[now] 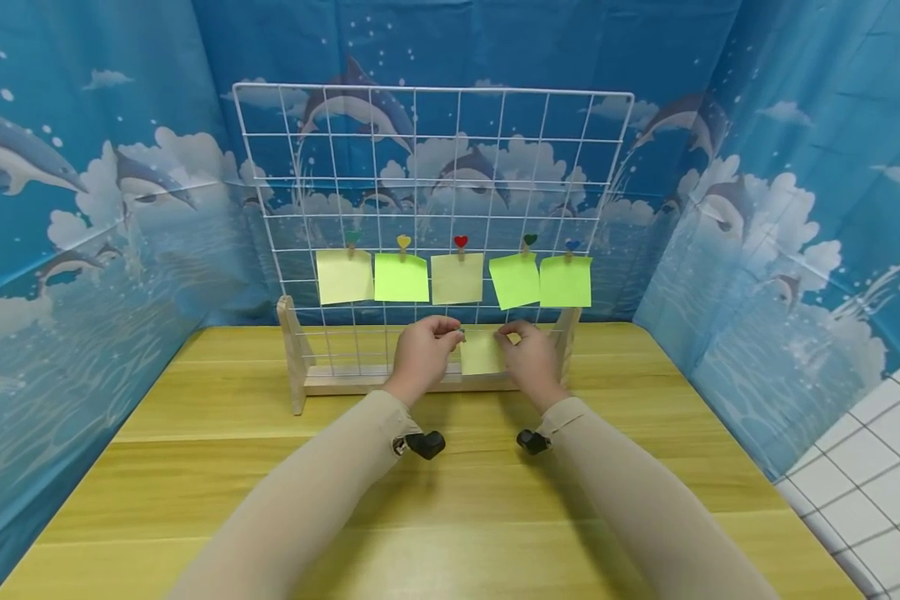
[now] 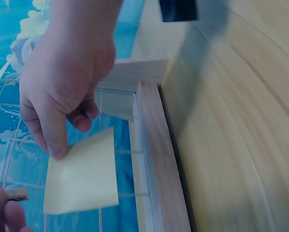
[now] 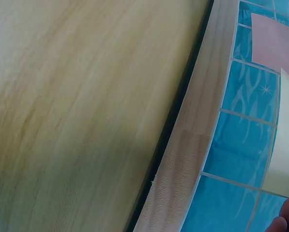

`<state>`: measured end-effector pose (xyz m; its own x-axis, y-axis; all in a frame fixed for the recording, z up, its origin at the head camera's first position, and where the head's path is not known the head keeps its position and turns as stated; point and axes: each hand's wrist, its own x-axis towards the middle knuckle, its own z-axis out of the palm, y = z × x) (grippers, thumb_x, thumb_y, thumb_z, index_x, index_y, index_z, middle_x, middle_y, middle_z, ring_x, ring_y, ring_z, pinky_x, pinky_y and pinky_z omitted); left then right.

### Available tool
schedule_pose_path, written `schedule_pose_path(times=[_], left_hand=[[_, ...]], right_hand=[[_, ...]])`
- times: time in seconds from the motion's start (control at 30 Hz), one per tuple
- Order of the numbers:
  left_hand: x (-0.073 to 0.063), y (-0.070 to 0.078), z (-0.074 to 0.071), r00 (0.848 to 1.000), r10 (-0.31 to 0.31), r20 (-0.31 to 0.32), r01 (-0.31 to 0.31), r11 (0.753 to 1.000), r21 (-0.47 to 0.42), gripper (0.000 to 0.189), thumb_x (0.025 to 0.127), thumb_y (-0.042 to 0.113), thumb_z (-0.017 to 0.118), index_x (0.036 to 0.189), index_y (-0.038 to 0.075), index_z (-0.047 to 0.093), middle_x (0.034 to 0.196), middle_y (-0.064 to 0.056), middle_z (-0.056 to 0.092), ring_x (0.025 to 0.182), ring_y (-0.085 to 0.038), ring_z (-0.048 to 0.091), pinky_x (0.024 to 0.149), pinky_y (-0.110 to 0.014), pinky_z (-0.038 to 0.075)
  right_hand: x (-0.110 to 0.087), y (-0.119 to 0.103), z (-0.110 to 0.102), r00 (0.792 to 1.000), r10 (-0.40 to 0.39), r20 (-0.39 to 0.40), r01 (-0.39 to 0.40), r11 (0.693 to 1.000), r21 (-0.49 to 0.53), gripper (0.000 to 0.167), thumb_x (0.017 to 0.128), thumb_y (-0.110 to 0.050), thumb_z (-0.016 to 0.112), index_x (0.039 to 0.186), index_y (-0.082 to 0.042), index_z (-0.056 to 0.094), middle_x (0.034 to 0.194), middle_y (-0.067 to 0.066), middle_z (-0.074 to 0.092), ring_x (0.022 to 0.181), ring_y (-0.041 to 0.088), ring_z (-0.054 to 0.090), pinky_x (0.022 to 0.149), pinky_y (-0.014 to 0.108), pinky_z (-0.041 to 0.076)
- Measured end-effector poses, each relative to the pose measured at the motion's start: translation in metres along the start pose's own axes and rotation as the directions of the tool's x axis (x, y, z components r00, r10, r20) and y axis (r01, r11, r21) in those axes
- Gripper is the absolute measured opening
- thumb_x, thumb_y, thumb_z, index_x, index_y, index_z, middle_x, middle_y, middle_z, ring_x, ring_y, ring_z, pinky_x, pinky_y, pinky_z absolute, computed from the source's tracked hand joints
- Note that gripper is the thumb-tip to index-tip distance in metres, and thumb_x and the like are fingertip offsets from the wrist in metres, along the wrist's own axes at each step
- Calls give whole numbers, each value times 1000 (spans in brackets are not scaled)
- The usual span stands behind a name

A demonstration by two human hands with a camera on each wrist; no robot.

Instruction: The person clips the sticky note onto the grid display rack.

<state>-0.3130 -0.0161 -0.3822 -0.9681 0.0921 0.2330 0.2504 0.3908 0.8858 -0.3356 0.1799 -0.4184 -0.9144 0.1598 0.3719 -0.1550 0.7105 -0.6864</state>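
Observation:
My left hand [image 1: 425, 354] pinches a small wooden clothespin [image 2: 17, 194] between thumb and fingertips, right by the upper left corner of a pale yellow sticky note [image 1: 480, 353]. At the note's right side, my right hand [image 1: 531, 358] pinches its edge. In the left wrist view the right hand [image 2: 67, 77] holds the note [image 2: 81, 176] in front of the white wire grid's lower part. A pink note [image 3: 277, 41] hangs beside it in the right wrist view; the left hand covers that area in the head view. Right fingertips [image 3: 282, 220] show at the lower right corner there.
The wire grid [image 1: 437, 136] stands upright in a wooden base [image 1: 345, 385] on the table [image 1: 217, 467]. A row of yellow and green notes [image 1: 401, 279] hangs across it from heart-topped clothespins [image 1: 461, 242]. A dolphin-print curtain [image 1: 67, 275] encloses the back and sides.

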Motion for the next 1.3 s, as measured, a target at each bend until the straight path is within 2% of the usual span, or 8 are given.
schedule_pose_path(times=[0.17,0.33,0.5,0.6,0.8,1.0,1.17,1.3], left_hand=[[6,6,9,999,9,-42,-9,1000,19,22,102,28,72,119,15,78,106,2,79,94,-15,75,70,-29,56],[7,9,17,994,-4,-107,9,999,51,23,103,31,71,119,17,79,102,6,80,88,-12,75,59,-29,53],[10,8,19,986,-25,-167,33,998,47,21,103,31,71,116,18,80,102,3,80,79,-11,73,55,-26,47],[13,6,19,986,-42,-159,48,998,36,21,103,31,70,117,18,80,104,2,80,76,-11,72,53,-26,46],[18,1,19,991,-80,-109,83,996,29,22,105,31,68,118,17,79,109,2,79,74,-10,71,52,-25,46],[22,-6,20,990,-111,-89,112,994,0,22,106,29,66,121,17,78,111,2,78,72,-11,71,51,-25,48],[22,-9,21,990,-111,-82,110,994,-12,21,106,27,66,121,18,78,110,4,79,71,-11,72,48,-25,45],[21,-10,22,992,-102,-75,102,995,-11,22,107,29,65,121,19,78,111,6,79,72,-9,73,49,-25,46]], right_hand=[[-2,-2,-3,1000,7,12,-7,1000,11,21,104,-27,69,111,-10,77,102,13,77,46,12,38,47,28,35],[-2,-3,-4,1000,14,8,-14,1000,13,20,103,-27,70,110,-10,78,107,13,78,47,14,41,48,28,35],[-2,-4,-3,1000,10,-8,-10,1000,-9,20,103,-26,70,110,-10,78,117,12,78,67,21,59,60,31,44],[-3,-4,-3,1000,7,-6,-7,1000,-24,20,103,-26,70,111,-11,79,119,12,78,81,23,65,70,33,47],[-4,-3,-3,1000,8,1,-8,1000,-24,20,103,-26,70,112,-10,78,121,12,77,82,26,65,74,38,49],[-4,-2,-2,1000,26,10,-26,1000,-7,21,104,-28,68,113,-12,78,124,11,76,91,26,66,82,41,52],[-3,0,0,1000,26,-2,-26,1000,-12,20,104,-28,69,112,-12,78,123,10,77,86,25,66,74,37,49],[-3,0,0,1000,22,-4,-22,1000,-19,20,104,-27,69,112,-12,78,122,10,77,72,22,60,63,32,43]])
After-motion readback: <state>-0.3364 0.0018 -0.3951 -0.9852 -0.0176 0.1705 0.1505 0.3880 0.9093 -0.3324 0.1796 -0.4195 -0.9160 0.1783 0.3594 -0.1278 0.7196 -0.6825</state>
